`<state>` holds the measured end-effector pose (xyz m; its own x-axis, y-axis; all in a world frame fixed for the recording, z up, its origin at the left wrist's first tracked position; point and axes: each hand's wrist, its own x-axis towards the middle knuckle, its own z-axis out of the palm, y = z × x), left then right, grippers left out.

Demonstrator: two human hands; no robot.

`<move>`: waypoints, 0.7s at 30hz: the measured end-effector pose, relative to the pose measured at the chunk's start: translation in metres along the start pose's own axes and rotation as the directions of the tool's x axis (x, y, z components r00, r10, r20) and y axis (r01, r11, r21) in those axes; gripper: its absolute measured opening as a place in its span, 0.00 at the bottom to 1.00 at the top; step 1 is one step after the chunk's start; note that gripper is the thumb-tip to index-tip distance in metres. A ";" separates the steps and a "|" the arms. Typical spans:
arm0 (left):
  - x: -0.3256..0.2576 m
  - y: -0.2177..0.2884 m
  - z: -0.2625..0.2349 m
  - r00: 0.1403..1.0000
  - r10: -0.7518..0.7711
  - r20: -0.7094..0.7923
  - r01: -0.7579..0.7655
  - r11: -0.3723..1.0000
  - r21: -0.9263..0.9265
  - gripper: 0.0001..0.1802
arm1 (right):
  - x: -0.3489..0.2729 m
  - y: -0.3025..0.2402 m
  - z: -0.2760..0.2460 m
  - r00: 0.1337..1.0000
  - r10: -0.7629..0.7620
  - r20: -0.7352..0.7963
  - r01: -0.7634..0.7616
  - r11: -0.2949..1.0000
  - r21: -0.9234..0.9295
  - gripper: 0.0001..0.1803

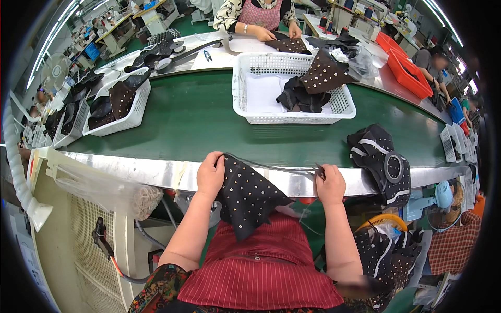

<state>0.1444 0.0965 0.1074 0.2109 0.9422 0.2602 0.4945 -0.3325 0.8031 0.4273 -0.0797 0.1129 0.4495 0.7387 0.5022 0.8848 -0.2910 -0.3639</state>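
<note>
My left hand (211, 175) pinches the top corner of a black studded material piece (248, 195), which hangs down in front of my red striped apron (261, 276). A thin dark strip (276, 165) runs from that corner across to my right hand (330, 183). The right fingers are closed on the strip's far end, where a small dark pointed bit sticks out that I cannot make out. Both hands are just over the metal edge (151, 168) of the green belt. Right of my right hand, more black studded pieces with white bands (373, 151) drape over that edge, a grey ring-shaped roll (394, 167) on them.
A white perforated basket (295, 119) holding dark and studded pieces stands on the green belt (193, 115). Another loaded white basket (138, 112) is to its left. Across the belt a co-worker's hands (265, 34) handle a studded piece. A blue fan (443, 195) is at right.
</note>
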 end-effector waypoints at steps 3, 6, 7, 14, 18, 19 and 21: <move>0.000 -0.002 0.000 1.000 0.001 0.001 -0.001 1.000 -0.014 0.09 | 0.000 0.001 0.001 1.000 -0.005 -0.002 0.005 1.000 -0.005 0.09; 0.000 -0.003 0.000 1.000 -0.007 0.006 0.007 1.000 -0.019 0.09 | -0.001 0.002 0.002 1.000 -0.006 0.004 0.006 1.000 -0.006 0.10; 0.000 -0.004 0.001 1.000 -0.004 0.004 0.004 1.000 -0.015 0.09 | -0.001 0.003 0.002 1.000 -0.003 0.009 0.003 1.000 -0.005 0.10; 0.001 -0.004 0.001 1.000 0.004 0.013 -0.003 1.000 -0.023 0.10 | 0.000 0.001 0.000 1.000 -0.007 0.007 0.007 1.000 -0.010 0.10; 0.002 -0.003 0.000 0.999 -0.022 0.025 0.022 1.000 -0.022 0.10 | 0.001 0.001 0.001 1.000 0.000 0.019 0.001 1.000 -0.023 0.10; 0.001 -0.003 -0.001 0.999 -0.030 0.028 0.030 0.999 -0.016 0.10 | 0.001 0.000 0.001 1.000 0.005 0.026 -0.005 1.000 -0.022 0.10; 0.000 -0.003 -0.002 0.999 -0.031 0.022 0.031 1.000 -0.002 0.10 | 0.002 0.000 0.001 0.999 0.015 0.035 -0.014 1.000 -0.020 0.10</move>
<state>0.1416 0.0977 0.1061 0.2144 0.9508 0.2234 0.4990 -0.3033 0.8118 0.4275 -0.0776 0.1129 0.4579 0.7549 0.4694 0.8807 -0.3132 -0.3554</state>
